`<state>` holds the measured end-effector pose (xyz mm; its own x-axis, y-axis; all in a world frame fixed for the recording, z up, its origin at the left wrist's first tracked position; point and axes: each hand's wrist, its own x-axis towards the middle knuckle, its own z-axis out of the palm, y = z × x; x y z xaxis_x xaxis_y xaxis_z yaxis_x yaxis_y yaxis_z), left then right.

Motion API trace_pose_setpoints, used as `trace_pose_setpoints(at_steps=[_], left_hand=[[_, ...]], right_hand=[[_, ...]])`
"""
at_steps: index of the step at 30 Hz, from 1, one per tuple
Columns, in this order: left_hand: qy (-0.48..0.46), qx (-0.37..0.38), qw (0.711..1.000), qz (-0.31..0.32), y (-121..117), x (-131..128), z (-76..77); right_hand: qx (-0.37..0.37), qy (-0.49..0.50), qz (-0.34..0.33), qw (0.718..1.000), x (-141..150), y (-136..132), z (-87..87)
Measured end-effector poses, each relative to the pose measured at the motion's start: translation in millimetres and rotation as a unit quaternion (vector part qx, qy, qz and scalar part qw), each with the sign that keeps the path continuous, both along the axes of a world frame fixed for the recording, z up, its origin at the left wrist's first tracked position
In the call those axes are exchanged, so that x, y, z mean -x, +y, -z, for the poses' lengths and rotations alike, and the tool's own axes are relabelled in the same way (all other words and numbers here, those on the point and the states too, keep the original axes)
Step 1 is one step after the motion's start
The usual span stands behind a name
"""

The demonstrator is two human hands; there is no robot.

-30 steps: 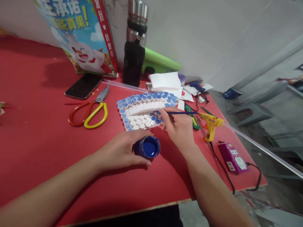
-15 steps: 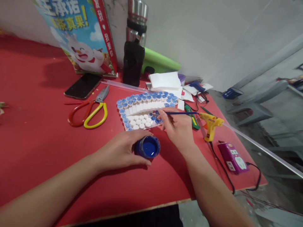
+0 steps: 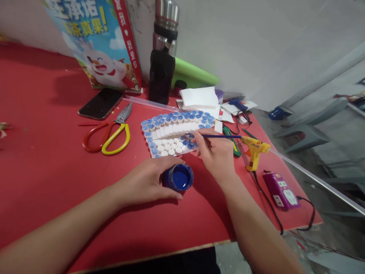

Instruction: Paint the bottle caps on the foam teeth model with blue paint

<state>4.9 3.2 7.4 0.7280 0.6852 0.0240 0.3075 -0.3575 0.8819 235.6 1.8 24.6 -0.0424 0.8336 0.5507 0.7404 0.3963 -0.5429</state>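
Note:
My left hand (image 3: 151, 180) is wrapped round a small jar of blue paint (image 3: 180, 177), tilted so that its open mouth faces me. In my right hand (image 3: 212, 152) is a thin paintbrush (image 3: 221, 136), pinched near its bristle end. The brush tip is over the craft piece (image 3: 168, 131), partly hidden by my fingers. Small white discs with blue-painted tops line that piece's edge, and overlapping white strips run across its middle. Below the strips, the discs on the left are plain white, while those beside my right fingers are dark blue.
Red-and-yellow scissors (image 3: 115, 133) and a phone (image 3: 101, 103) lie at left. A printed bag (image 3: 99, 49) and a steel flask (image 3: 167, 23) stand behind. At right are a yellow glue gun (image 3: 253, 150), a green cutter (image 3: 231, 140) and a purple power socket box (image 3: 281, 190).
My right hand and the brush have shifted very slightly to the right. My left hand still holds the jar in the same place.

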Motion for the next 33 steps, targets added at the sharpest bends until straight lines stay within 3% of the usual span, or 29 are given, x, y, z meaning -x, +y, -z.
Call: trace_pose_setpoints(at_steps=[15,27,33], left_hand=[[-0.012,0.013,1.000,-0.002,-0.1,-1.4,-1.0],[-0.012,0.007,1.000,0.008,0.3,-1.4,-1.0],[-0.020,0.015,1.000,0.012,0.5,-1.4,1.2]], right_hand=[[0.034,-0.022,0.006,0.999,11.2,9.4,0.9],[-0.032,-0.071,0.016,0.997,14.9,8.8,-2.4],[-0.029,-0.089,0.012,0.996,14.8,10.7,1.9]])
